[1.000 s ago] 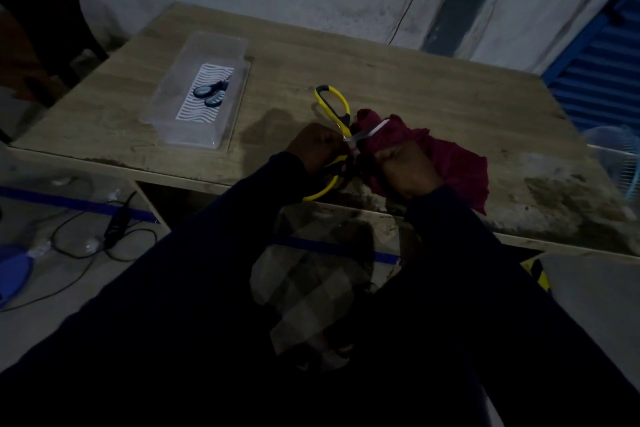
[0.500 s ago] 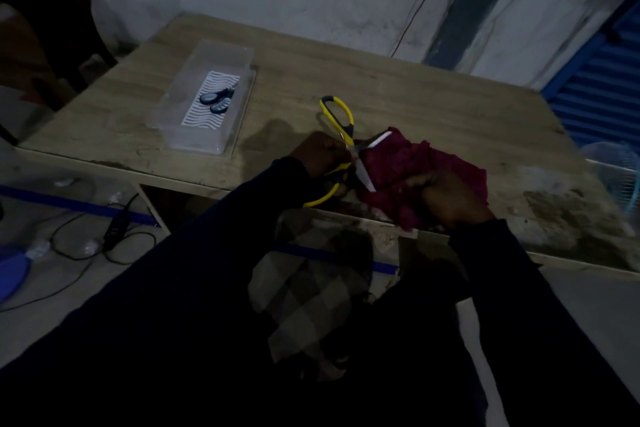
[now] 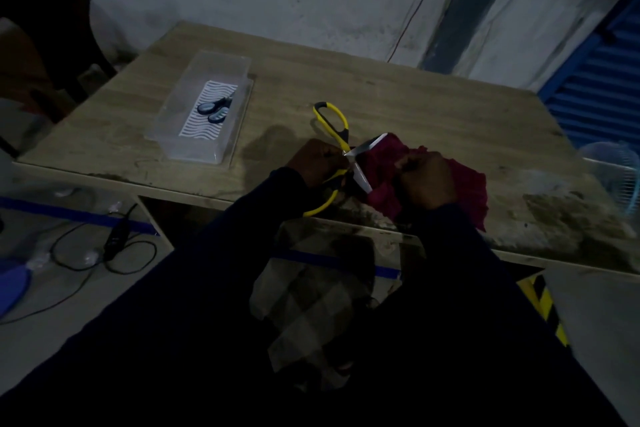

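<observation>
Dim grey walls stood behind the wide wooden table (image 3: 415, 104), where we worked in weak light. At its left part stood a long clear plastic box (image 3: 225, 61), and inside it lay a small pair of blue-handled scissors (image 3: 213, 109).

Near the front edge of the table lay the crumpled dark red cloth (image 3: 464, 184), the thing we were cutting. Our large yellow-handled scissors (image 3: 346, 151) met its left edge, with the two steel blades spread wide apart and the edge of the cloth between them.

Our left hand (image 3: 317, 163) gripped the lower handle of the scissors, while the upper loop stood free above it. Our right hand (image 3: 427, 180) was closed on a bunch of the cloth, just beside the blades. The two hands were near each other but did not touch.

We judged that the cut was only at its start. The blades were not yet closed, and most of the cloth looked to be in one piece. In such darkness we could not tell if there were other cuts. What remained was to close the blades and to move further into the cloth.
</observation>
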Available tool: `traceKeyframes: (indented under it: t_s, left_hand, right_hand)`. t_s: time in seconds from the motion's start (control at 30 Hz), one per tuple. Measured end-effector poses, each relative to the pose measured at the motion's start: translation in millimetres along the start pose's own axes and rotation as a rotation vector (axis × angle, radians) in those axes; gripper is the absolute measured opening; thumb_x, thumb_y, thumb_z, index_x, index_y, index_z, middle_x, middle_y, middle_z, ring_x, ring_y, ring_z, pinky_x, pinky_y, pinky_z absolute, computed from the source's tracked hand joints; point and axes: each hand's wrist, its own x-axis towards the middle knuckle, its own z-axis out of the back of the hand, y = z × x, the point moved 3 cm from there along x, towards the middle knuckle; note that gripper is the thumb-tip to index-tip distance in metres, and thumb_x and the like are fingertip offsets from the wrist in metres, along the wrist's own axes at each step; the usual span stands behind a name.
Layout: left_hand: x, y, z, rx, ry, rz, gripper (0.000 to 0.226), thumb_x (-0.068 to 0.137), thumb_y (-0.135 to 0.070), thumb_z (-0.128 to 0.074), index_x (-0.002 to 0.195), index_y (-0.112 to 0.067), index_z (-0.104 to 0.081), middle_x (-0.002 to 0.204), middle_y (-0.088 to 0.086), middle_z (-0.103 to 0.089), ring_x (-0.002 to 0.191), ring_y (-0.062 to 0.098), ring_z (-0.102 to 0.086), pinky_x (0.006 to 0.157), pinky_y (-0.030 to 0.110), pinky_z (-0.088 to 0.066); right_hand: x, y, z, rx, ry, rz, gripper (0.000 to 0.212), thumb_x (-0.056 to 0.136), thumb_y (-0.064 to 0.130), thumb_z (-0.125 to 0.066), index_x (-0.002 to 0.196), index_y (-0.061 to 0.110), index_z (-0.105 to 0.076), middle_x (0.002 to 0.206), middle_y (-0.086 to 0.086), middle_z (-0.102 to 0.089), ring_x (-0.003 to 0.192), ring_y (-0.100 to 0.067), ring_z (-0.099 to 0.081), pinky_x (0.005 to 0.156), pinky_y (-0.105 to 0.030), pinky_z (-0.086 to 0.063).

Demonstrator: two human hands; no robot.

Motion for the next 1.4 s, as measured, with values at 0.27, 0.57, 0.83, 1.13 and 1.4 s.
traceKeyframes:
  t_s: [0.27, 0.57, 0.83, 1.13, 1.4]
  left_hand:
    - [6.0, 3.2, 10.3, -0.142, -0.104, 0.019, 0.025, 0.079, -0.022, -0.067, 0.056, -0.013, -0.074, 0.056, 0.015, -0.064, 0.055, 0.026, -0.056, 0.059, 0.032, -0.04]
    - [12.1, 4.0, 20.5, -0.393, -0.293, 0.015, 0.037, 0.094, -0.004, -0.061, 0.06, -0.011, -0.073, 0.051, 0.004, -0.064, 0.042, 0.014, -0.058, 0.047, 0.022, -0.041]
    - [5.8, 0.0, 12.9, -0.087, -0.169, 0.009, 0.024, 0.069, -0.034, -0.072, 0.055, -0.015, -0.073, 0.065, 0.021, -0.065, 0.064, 0.03, -0.061, 0.062, 0.037, -0.043]
    - [-4.1, -4.5, 3.1, 0.004, -0.047, -0.031, 0.043, 0.083, -0.043, -0.068, 0.062, -0.005, -0.071, 0.059, 0.022, -0.063, 0.052, 0.027, -0.056, 0.056, 0.034, -0.04]
    - [-2.4, -5.5, 6.6, -0.063, -0.112, 0.007, 0.029, 0.085, -0.027, -0.071, 0.059, -0.014, -0.073, 0.053, 0.01, -0.063, 0.044, 0.021, -0.053, 0.053, 0.028, -0.038]
  right_hand:
    - [7.1, -4.9, 9.6, -0.351, -0.016, 0.12, 0.023, 0.091, 0.022, -0.063, 0.095, 0.001, -0.073, 0.095, -0.021, -0.071, 0.086, -0.035, -0.067, 0.075, -0.03, -0.048]
    - [7.7, -14.1, 20.3, -0.348, -0.086, 0.098, 0.021, 0.085, 0.026, -0.069, 0.102, 0.017, -0.078, 0.1, -0.012, -0.075, 0.087, -0.029, -0.071, 0.084, -0.033, -0.057]
    - [1.5, 4.0, 5.4, 0.505, 0.051, 0.044, 0.026, 0.094, 0.009, -0.054, 0.091, 0.017, -0.078, 0.101, 0.001, -0.074, 0.098, -0.012, -0.07, 0.09, -0.033, -0.055]
    - [10.3, 26.9, -21.5, 0.595, 0.143, -0.17, 0.014, 0.08, 0.012, -0.072, 0.093, 0.012, -0.077, 0.082, 0.002, -0.071, 0.082, -0.017, -0.067, 0.079, -0.031, -0.055]
    - [0.8, 38.9, -32.0, 0.6, 0.054, -0.007, 0.022, 0.076, 0.005, -0.072, 0.073, 0.025, -0.079, 0.078, 0.0, -0.074, 0.082, -0.025, -0.073, 0.083, -0.044, -0.059]
